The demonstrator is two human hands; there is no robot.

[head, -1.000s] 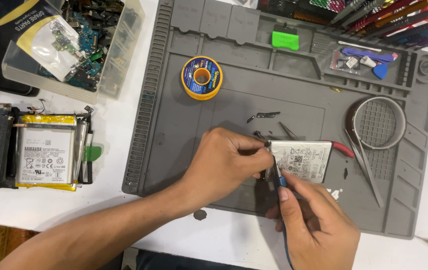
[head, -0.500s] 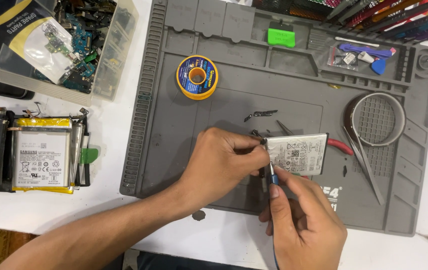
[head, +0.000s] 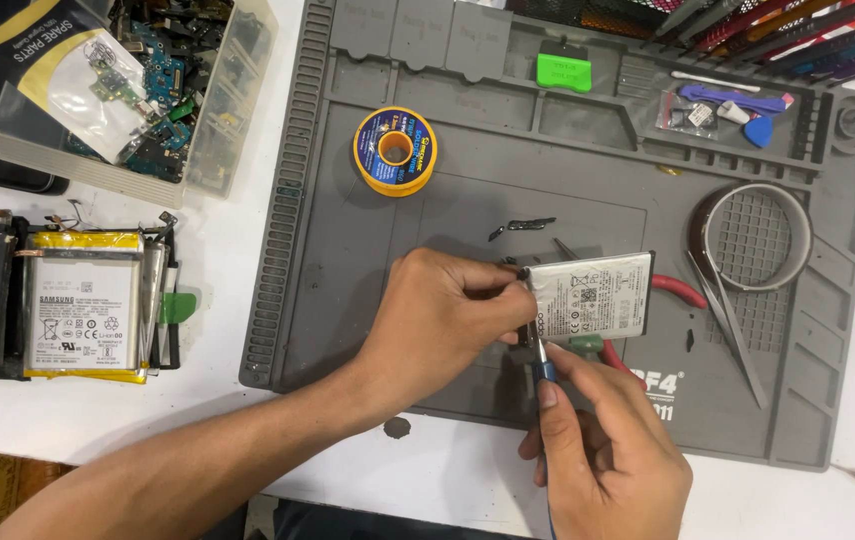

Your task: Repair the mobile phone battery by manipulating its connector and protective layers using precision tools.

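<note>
White table [head: 218,250] carried a grey mat [head: 368,290], and on it, right of centre, lay the battery [head: 593,296], long axis running left to right. My left hand [head: 443,320] was closed in a pinch at the battery's left edge, just to its left. My right hand [head: 608,460] sat below the battery, curled shut round a thin tool [head: 545,368] whose tip rose to that same left edge, beside the left fingertips. Both hands met at that corner; the left was nearer. Tweezers [head: 728,310] lay to the right, a solder spool [head: 395,151] above, a second battery [head: 81,312] well apart on the left.
</note>
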